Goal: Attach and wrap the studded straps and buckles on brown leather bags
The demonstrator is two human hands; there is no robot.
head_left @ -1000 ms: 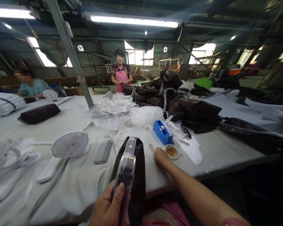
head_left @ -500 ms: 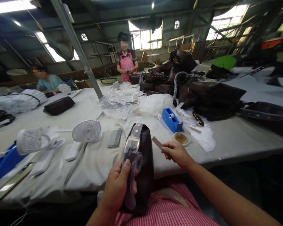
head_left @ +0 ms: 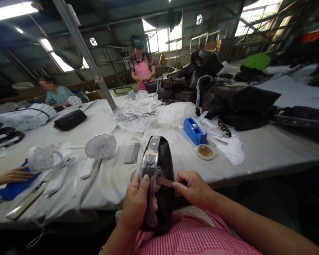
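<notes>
My left hand [head_left: 138, 198] is wrapped round a plastic-covered strap [head_left: 150, 198] with a buckle [head_left: 150, 157], on the side of a dark brown leather bag [head_left: 166, 166]. The bag stands tilted at the table's edge, against my lap. Between the thumb and fingers of my right hand [head_left: 192, 187] is a thin flat brown strip [head_left: 164, 182]. Its far end meets the rolled part of the wrapped strap [head_left: 158, 173]; whether it goes inside the roll I cannot tell. The fingertips of my left hand are partly hidden behind the strap.
A blue tape dispenser [head_left: 194, 131] and a small dish of brown paste [head_left: 205, 151] are beyond my right hand. White fans [head_left: 101, 145] stand to the left, where another person's hand [head_left: 14, 176] reaches in. Dark bags [head_left: 241, 102] are heaped at the back right.
My right hand has brought the brown strip leftward and down to the rolled strap on the bag. Another person's hand has come in at the left edge.
</notes>
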